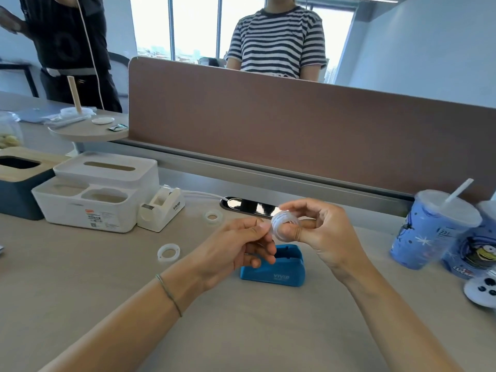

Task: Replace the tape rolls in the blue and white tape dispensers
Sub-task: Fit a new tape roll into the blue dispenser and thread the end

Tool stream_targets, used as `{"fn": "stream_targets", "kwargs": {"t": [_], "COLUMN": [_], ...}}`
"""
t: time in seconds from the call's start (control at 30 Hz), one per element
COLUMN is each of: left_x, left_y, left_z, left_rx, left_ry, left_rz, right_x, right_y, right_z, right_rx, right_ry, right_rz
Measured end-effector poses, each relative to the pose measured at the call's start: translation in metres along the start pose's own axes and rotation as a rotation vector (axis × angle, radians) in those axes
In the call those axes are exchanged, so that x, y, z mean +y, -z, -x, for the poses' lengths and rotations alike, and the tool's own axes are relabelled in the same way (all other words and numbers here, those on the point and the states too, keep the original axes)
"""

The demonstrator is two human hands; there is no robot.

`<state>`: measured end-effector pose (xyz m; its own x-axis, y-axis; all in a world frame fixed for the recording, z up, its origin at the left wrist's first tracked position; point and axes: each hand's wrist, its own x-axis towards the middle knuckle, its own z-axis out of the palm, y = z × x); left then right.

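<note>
My right hand (319,232) grips a clear tape roll (281,222) above the desk. My left hand (241,245) pinches the roll's left edge or its loose end; I cannot tell which. Right below both hands the blue tape dispenser (279,267) stands on the desk, its top slot partly hidden by my left fingers. The white tape dispenser (161,209) stands farther left beside a white organiser. A white ring core (168,252) lies left of my left hand, and a small clear tape roll (213,217) lies behind it.
A white tissue-box organiser (91,194) and a dark blue box with a wooden lid (18,181) sit at the left. Blue cups (429,232) stand at the right. A brown divider panel (295,124) runs along the back, with two people standing beyond it.
</note>
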<state>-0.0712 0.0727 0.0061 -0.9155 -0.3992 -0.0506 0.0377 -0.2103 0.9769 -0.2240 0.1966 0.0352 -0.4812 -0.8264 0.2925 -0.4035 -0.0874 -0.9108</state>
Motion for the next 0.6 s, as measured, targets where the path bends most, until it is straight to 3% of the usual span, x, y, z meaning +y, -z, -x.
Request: {"fn": "stream_targets", "kwargs": {"t": [0.17, 0.3, 0.37, 0.43, 0.6], "left_x": [0.003, 0.005, 0.001, -0.001, -0.005], "left_y": [0.001, 0.005, 0.006, 0.004, -0.01], "left_z": [0.0, -0.001, -0.003, 0.0, 0.004], "left_rx": [-0.023, 0.093, 0.291, 0.331, 0.258], "left_ry": [-0.001, 0.007, -0.172, -0.354, -0.451], "left_rz": [0.053, -0.151, -0.458, -0.702, -0.681], "right_x": [0.0, -0.002, -0.002, -0.001, -0.003], "right_y": [-0.002, -0.001, -0.001, -0.002, -0.007], "right_z": [0.001, 0.001, 0.0, 0.0, 0.0], "right_rx": [-0.013, -0.017, -0.017, -0.034, -0.102], "right_ry": [-0.085, -0.218, -0.308, -0.37, -0.441], "right_rz": [-0.067, -0.127, -0.165, -0.178, -0.271]}}
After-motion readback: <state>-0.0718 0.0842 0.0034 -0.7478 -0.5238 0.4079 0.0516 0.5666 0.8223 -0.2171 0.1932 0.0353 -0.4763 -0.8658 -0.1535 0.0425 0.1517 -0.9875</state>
